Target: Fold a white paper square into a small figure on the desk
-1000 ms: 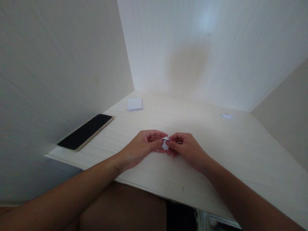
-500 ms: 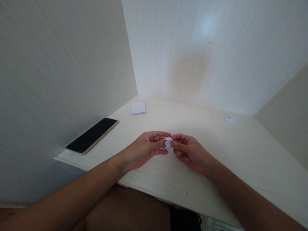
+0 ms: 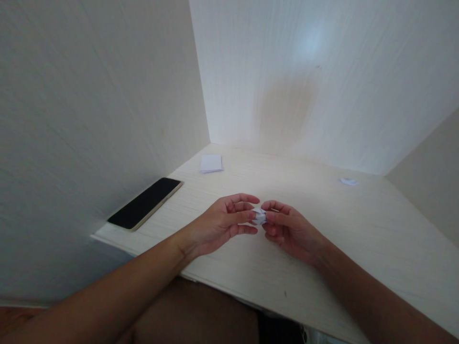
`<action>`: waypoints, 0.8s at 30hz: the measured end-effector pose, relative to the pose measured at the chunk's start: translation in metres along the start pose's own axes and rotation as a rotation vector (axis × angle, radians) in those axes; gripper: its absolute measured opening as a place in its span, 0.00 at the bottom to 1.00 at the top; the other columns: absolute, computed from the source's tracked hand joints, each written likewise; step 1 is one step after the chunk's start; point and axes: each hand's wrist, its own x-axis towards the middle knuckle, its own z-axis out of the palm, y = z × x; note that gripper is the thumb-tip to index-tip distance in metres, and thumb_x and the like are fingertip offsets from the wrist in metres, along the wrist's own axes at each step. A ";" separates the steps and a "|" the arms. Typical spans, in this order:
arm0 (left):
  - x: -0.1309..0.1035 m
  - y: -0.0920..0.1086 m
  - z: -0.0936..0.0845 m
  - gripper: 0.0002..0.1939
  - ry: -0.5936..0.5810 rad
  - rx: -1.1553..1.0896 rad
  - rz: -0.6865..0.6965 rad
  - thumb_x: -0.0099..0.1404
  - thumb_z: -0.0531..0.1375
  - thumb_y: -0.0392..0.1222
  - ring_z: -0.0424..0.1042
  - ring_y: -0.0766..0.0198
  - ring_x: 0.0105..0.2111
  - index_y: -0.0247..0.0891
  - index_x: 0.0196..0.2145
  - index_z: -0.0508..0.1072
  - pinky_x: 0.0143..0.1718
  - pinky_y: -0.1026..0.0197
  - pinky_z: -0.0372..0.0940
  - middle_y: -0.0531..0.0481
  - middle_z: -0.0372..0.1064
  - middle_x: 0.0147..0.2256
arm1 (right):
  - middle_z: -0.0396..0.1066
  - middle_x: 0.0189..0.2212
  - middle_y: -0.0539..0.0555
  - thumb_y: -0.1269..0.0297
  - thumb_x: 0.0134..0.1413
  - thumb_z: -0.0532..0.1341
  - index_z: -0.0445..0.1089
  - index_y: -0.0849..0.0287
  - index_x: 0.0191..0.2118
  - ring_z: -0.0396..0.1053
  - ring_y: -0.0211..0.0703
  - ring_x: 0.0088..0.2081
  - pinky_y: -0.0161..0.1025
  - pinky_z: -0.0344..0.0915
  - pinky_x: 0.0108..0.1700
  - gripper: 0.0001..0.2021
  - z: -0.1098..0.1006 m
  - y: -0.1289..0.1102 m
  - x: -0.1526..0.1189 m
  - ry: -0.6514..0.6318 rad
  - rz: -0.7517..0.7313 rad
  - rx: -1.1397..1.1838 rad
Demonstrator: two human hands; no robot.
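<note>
A small piece of folded white paper [image 3: 258, 217] is held between my two hands, above the white table. My left hand [image 3: 229, 220] pinches its left side between thumb and fingers, with the index and a lower finger stretched out past it. On the other side, my right hand [image 3: 289, 228] grips the paper with thumb and fingertips, the remaining fingers curled below. My fingers cover part of the paper, so its full folded shape cannot be made out.
A stack of white paper squares [image 3: 211, 163] lies at the back left of the table [image 3: 229, 272]. Along the left wall rests a phone [image 3: 145, 203] with a dark screen. Another small white paper piece [image 3: 348, 181] sits at the back right. Pale walls enclose the table's left, back and right.
The folded paper has turned a little between my fingers, its pointed top less upright. The whole view has shifted slightly, so everything appears a bit further right.
</note>
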 end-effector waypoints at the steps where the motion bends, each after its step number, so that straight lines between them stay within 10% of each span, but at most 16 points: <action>1: 0.000 0.000 0.000 0.16 -0.002 0.016 0.007 0.61 0.69 0.34 0.75 0.63 0.37 0.35 0.46 0.74 0.41 0.57 0.71 0.46 0.74 0.40 | 0.71 0.29 0.47 0.64 0.45 0.74 0.73 0.58 0.39 0.62 0.28 0.23 0.27 0.56 0.23 0.15 0.000 0.001 0.000 0.003 -0.006 -0.003; 13: 0.002 -0.006 0.000 0.17 0.045 0.142 0.112 0.58 0.71 0.38 0.76 0.62 0.35 0.35 0.45 0.74 0.42 0.55 0.72 0.48 0.75 0.35 | 0.77 0.35 0.52 0.61 0.45 0.75 0.77 0.57 0.37 0.72 0.39 0.36 0.39 0.67 0.43 0.13 -0.002 0.008 0.007 0.024 -0.203 -0.222; 24: 0.003 -0.006 0.000 0.14 0.032 0.273 0.096 0.59 0.70 0.40 0.75 0.63 0.33 0.36 0.39 0.71 0.39 0.58 0.71 0.49 0.73 0.35 | 0.78 0.35 0.55 0.58 0.47 0.73 0.80 0.58 0.39 0.72 0.40 0.35 0.39 0.67 0.39 0.14 -0.003 0.005 0.003 0.042 -0.181 -0.398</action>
